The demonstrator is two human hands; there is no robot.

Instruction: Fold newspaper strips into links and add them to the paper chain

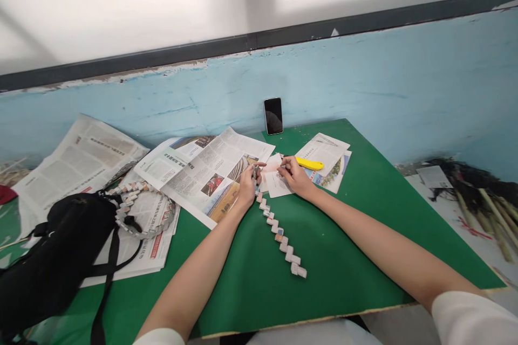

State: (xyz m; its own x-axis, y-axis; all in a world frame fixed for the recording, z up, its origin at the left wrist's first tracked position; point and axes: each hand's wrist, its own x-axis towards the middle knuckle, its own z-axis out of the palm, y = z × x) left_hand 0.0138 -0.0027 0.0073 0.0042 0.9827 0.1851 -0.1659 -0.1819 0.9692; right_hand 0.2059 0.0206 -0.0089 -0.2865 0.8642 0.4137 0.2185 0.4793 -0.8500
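A zigzag chain of folded newspaper links (280,234) trails across the green table toward me. My left hand (248,183) is closed around the chain's far end, thumb and fingers pinching it. Just to the right, my right hand (296,177) has its fingertips pinched together above a white paper sheet (278,186). Whatever lies between those fingertips is too small to make out. A yellow utility knife (311,164) lies right behind my right hand, on top of some cut newspaper pieces (326,152).
Newspaper sheets (202,172) spread over the left and middle. A black bag (60,253) with straps lies at the left beside a coiled paper chain (162,221). A phone (273,116) leans on the blue wall. The green table (364,259) ends at right, with stalks (493,210) beyond.
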